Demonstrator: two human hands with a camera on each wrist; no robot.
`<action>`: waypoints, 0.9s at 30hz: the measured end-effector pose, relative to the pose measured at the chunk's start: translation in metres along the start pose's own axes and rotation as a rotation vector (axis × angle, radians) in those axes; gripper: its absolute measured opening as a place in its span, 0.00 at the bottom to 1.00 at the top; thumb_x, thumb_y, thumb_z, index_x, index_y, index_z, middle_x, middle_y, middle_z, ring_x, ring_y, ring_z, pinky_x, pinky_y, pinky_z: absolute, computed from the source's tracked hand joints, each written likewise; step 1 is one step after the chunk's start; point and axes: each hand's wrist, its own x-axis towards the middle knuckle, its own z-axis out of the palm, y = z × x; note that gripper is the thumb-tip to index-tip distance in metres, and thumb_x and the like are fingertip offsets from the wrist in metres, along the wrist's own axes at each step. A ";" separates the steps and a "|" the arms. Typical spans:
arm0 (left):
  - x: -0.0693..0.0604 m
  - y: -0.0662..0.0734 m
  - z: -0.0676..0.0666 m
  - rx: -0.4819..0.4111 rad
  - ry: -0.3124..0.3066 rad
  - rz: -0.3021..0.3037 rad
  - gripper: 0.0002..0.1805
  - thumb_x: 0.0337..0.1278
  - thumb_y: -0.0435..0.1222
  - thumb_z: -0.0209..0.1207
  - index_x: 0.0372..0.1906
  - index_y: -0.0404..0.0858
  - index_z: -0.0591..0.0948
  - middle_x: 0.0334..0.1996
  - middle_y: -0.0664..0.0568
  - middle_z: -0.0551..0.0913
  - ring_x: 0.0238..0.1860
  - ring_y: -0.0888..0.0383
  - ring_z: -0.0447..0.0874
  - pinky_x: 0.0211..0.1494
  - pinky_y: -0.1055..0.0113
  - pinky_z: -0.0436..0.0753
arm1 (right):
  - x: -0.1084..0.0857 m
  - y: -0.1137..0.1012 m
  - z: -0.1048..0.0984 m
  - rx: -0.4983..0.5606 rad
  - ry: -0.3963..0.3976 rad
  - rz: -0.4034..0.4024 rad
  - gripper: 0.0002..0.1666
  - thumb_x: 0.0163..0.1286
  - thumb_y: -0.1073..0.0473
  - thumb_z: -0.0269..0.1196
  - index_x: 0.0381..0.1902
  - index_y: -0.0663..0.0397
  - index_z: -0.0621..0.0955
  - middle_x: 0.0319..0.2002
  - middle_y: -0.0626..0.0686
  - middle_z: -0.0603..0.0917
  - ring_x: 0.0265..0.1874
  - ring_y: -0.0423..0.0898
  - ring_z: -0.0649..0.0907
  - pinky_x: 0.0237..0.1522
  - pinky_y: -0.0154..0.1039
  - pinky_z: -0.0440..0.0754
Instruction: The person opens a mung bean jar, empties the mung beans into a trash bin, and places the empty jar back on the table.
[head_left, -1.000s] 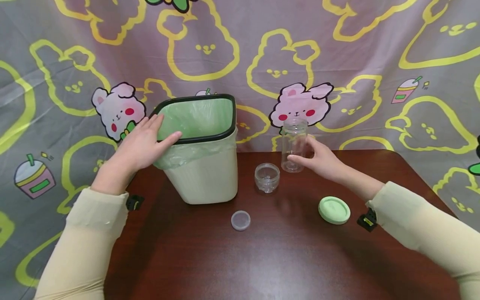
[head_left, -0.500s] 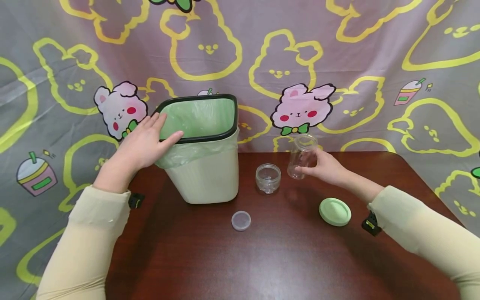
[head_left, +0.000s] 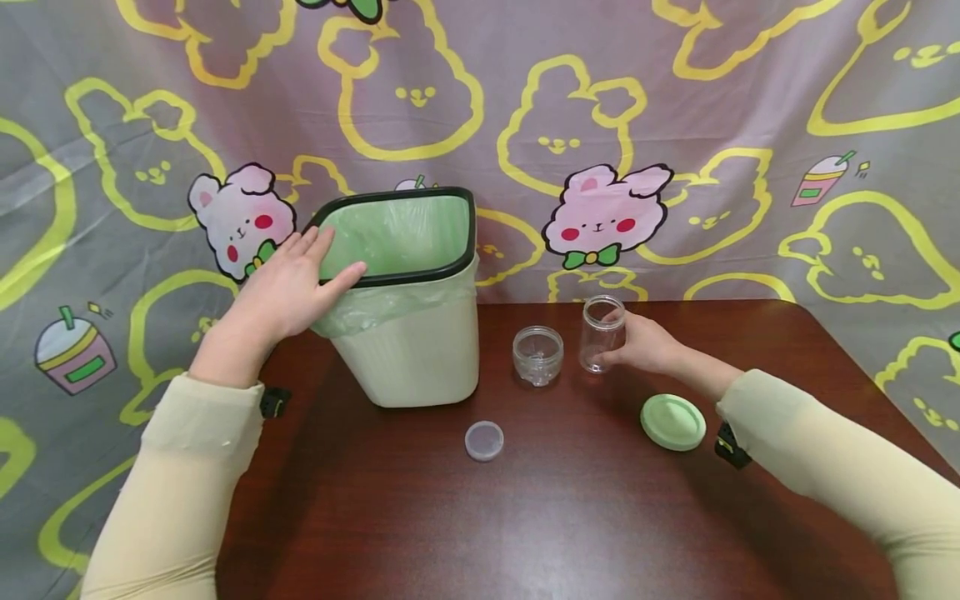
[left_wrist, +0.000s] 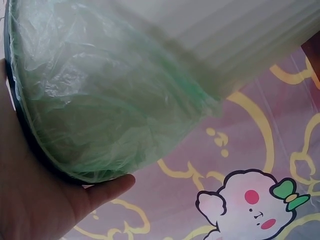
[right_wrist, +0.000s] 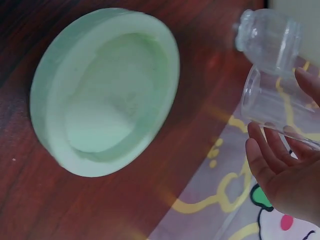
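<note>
My left hand (head_left: 279, 287) rests on the black rim of a cream trash bin (head_left: 412, 358), its fingers and thumb straight. The left wrist view shows the thumb along the rim, beside the green bin liner (left_wrist: 110, 110). On the right, my right hand (head_left: 649, 343) holds a tall clear jar (head_left: 600, 332) from its right side, thumb in front. The jar is uncapped and upright, its base at the tabletop. Just left of it is a short clear jar (head_left: 537, 357), also uncapped. In the right wrist view, fingertips (right_wrist: 256, 150) lie along the tall jar's wall.
A pale green round lid (head_left: 672, 422) lies on the dark wooden table (head_left: 555, 525), near my right wrist. A small translucent lid (head_left: 483, 441) lies in front of the bin. A patterned curtain (head_left: 510, 108) hangs behind the table's back edge.
My right hand has lowered the tall jar toward the table; it tilted midway and now stands upright. My left hand has stayed on the bin rim.
</note>
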 end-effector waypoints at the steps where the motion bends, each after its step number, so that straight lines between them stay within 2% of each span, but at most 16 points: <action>1: 0.000 0.000 0.000 0.001 -0.004 -0.002 0.53 0.63 0.69 0.35 0.75 0.30 0.51 0.73 0.30 0.48 0.73 0.35 0.41 0.71 0.42 0.46 | 0.000 0.002 0.001 0.001 -0.004 0.006 0.36 0.53 0.54 0.75 0.52 0.68 0.73 0.41 0.61 0.82 0.41 0.56 0.81 0.45 0.52 0.76; 9: 0.000 -0.001 0.002 0.001 -0.010 -0.001 0.53 0.63 0.70 0.35 0.76 0.31 0.51 0.74 0.31 0.47 0.73 0.35 0.40 0.71 0.41 0.46 | 0.000 0.015 0.009 0.020 -0.031 0.065 0.36 0.53 0.54 0.76 0.52 0.70 0.73 0.46 0.64 0.81 0.45 0.60 0.79 0.49 0.55 0.76; 19: 0.000 0.001 0.003 -0.005 -0.007 0.004 0.52 0.63 0.70 0.35 0.75 0.31 0.51 0.74 0.31 0.48 0.73 0.34 0.41 0.71 0.41 0.46 | -0.001 0.027 0.018 0.010 -0.044 0.083 0.36 0.52 0.55 0.76 0.51 0.71 0.74 0.48 0.67 0.80 0.51 0.64 0.77 0.53 0.58 0.73; 27: -0.001 0.001 0.002 -0.009 0.001 0.005 0.52 0.63 0.69 0.35 0.75 0.31 0.51 0.74 0.31 0.47 0.73 0.35 0.40 0.71 0.41 0.46 | -0.002 0.033 0.018 0.024 -0.035 0.080 0.38 0.52 0.54 0.76 0.53 0.72 0.74 0.49 0.68 0.80 0.51 0.64 0.77 0.53 0.57 0.73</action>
